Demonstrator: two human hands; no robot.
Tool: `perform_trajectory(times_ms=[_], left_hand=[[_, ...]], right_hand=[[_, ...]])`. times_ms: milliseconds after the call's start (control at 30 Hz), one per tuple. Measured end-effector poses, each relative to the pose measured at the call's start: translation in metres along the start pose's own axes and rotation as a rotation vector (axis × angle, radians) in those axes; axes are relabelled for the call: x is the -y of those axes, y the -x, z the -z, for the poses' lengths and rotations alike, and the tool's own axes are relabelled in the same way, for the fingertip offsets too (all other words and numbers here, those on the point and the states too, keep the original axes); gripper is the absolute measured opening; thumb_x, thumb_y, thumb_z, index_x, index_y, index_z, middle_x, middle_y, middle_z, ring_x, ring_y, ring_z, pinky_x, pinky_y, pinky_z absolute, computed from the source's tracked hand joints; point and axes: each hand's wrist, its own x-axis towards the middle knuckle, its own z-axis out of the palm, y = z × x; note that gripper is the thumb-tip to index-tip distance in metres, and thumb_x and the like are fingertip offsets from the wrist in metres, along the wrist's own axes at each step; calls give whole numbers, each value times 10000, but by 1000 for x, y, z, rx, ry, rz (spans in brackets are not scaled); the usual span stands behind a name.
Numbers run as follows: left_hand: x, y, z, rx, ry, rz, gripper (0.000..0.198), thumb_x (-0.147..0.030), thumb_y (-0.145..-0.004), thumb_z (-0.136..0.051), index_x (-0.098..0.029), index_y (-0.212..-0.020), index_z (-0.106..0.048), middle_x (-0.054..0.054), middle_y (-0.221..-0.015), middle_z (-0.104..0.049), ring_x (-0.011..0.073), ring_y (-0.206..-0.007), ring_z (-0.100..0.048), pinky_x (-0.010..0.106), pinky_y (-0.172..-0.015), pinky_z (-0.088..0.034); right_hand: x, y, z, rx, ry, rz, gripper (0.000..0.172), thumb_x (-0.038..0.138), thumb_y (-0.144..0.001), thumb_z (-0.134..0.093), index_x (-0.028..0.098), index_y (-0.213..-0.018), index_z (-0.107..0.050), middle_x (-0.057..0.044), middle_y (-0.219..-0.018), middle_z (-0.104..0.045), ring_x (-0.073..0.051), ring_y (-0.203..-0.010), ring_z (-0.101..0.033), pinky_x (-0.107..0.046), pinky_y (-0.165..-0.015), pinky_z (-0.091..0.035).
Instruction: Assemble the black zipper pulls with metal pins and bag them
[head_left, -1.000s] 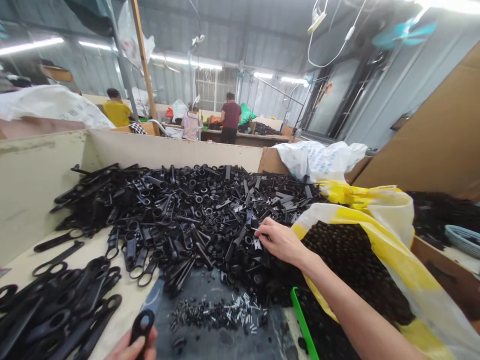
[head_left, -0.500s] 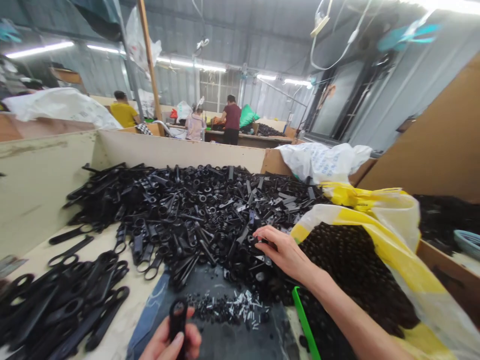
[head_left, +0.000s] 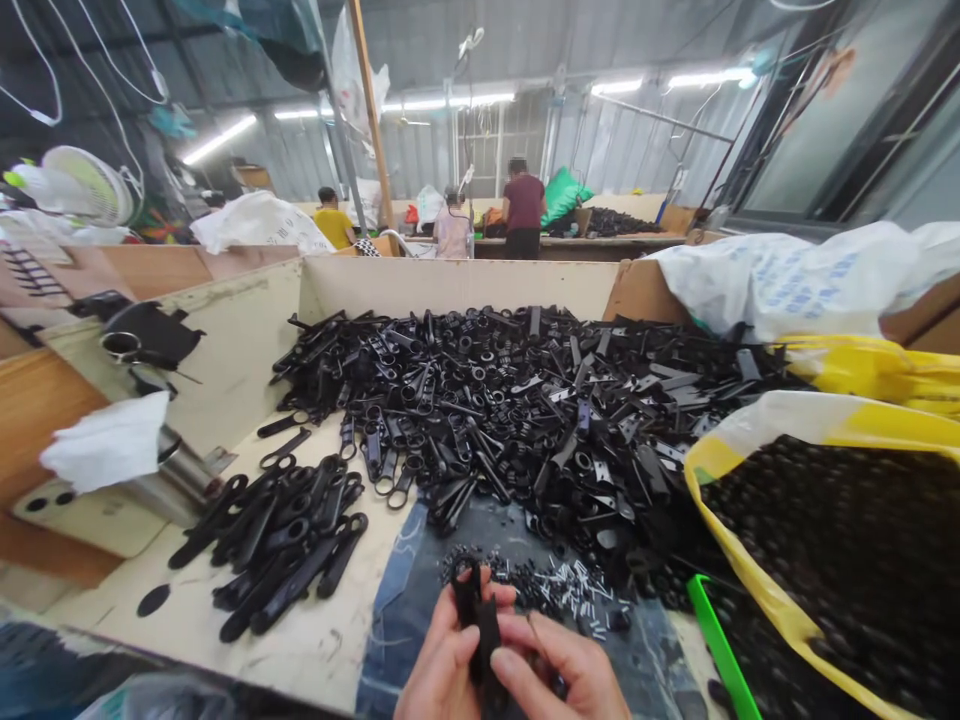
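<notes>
Far ahead of the left hand (head_left: 444, 660), a long work table (head_left: 577, 245) stands by a barred window (head_left: 499, 150). Gray metal walls (head_left: 600, 140) rise behind it, and long white lights (head_left: 465, 102) shine up high. A tall wood post (head_left: 369, 110) stands farther left.

Nothing readable: white sack (head_left: 780, 280) w/ blue print (head_left: 806, 268), too blurred.
</notes>
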Motion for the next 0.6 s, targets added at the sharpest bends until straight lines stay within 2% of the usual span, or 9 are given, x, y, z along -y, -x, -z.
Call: perform_trajectory(times_ms=[67, 167, 300, 433, 600], left_hand=[[4, 0, 1, -9, 15, 10, 328, -248, -812, -737, -247, -1136, -789, 75, -1186, -787, 287, -1147, -687, 429, -1076, -445], [10, -1, 3, -49, 48, 16, 337, -250, -802, -751, -266, -1135, -793, 57, -1240, -774, 301, -1270, -632, 430, -1139, -401], [15, 0, 4, -47, 37, 7, 361, -286, -770, -817, -281, -1131, -811, 47, -1265, -776, 309, -1292, -625, 436, -1185, -354], [17, 2, -2, -43, -17, -20, 380, -410, -743, -895, -297, -1100, -828, 52, -1150, -817, 300, -1254, -655, 439, -1192, -353], [19, 4, -10, -67, -26, -9, 411, -488, -712, -916, -307, -1072, -839, 47, -1099, -834, 300, -1233, -679, 436, -1204, -354]], right_hand=[[2, 1, 2, -7, -4, 13, 318, 453, -966, -638, 266, -1179, -782, -17, -782, -752, -156, -580, -622, -218, -550, -516], [6, 3, 2, 8, -40, -27, 416, 410, -970, -653, 289, -1368, -672, 23, -746, -748, -123, -513, -583, -189, -523, -493], [11, 3, 2, -35, -53, -42, 329, 399, -975, -656, 288, -1280, -711, 31, -754, -734, -115, -550, -596, -171, -557, -499], [15, 3, 3, -75, -63, -59, 287, 412, -973, -664, 270, -1209, -744, 24, -745, -730, -118, -537, -591, -174, -534, -498], [14, 6, 6, -94, -62, -3, 263, 386, -979, -667, 290, -1197, -777, -10, -870, -791, -134, -582, -648, -191, -563, -546]])
